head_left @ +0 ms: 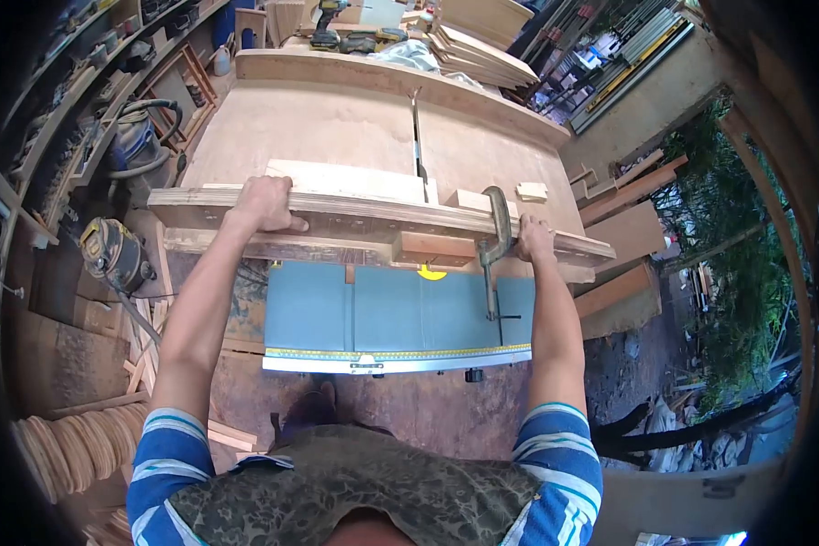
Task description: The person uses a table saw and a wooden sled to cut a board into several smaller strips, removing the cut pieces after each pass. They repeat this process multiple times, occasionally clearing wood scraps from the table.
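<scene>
From the head camera, looking down over the person's chest and striped sleeves, both arms reach forward to a long wooden fence board (355, 217) that lies crosswise on the near edge of a plywood sled (318, 127) over a blue table saw top (373, 314). The left hand (266, 205) lies on the left part of the board, fingers curled over its far edge and thumb along the near face, grasping it. The right hand (532, 239) sits on the right part of the board, fingers bent over the top edge and gripping it, just beside a metal clamp (495, 238) whose curved frame hooks over the board and whose bar runs down across the blue top. A small wooden block (432, 248) is fixed under the board's near face, just left of the clamp. A saw slot (416, 136) runs away from the board through the plywood. On the floor to the left stands a yellow shop vacuum (109, 253); at the far end of the bench lie stacked boards (482, 50) and a cordless drill (328, 23).
</scene>
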Available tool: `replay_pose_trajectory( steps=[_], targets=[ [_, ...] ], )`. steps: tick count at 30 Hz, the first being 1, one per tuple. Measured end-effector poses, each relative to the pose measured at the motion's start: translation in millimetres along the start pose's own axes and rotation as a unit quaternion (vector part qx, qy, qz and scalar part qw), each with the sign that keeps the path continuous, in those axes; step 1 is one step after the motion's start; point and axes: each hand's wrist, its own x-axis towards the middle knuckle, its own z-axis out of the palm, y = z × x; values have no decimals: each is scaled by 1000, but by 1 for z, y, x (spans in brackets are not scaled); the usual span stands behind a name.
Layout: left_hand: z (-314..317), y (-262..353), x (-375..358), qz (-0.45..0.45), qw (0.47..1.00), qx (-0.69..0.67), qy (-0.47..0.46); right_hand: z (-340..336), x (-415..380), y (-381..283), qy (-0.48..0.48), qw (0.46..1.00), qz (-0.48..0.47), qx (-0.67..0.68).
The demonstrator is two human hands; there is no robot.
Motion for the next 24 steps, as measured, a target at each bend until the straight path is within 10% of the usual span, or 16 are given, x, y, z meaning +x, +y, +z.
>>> replay_pose_trajectory(
  steps=[17,24],
  targets=[
    [31,42,-172,7,997,-67,24,11,-197,32,43,998,-37,-11],
    [27,62,-233,6,994,-108,11,-33,-256,62,-94,983,-127,96]
  ],
)
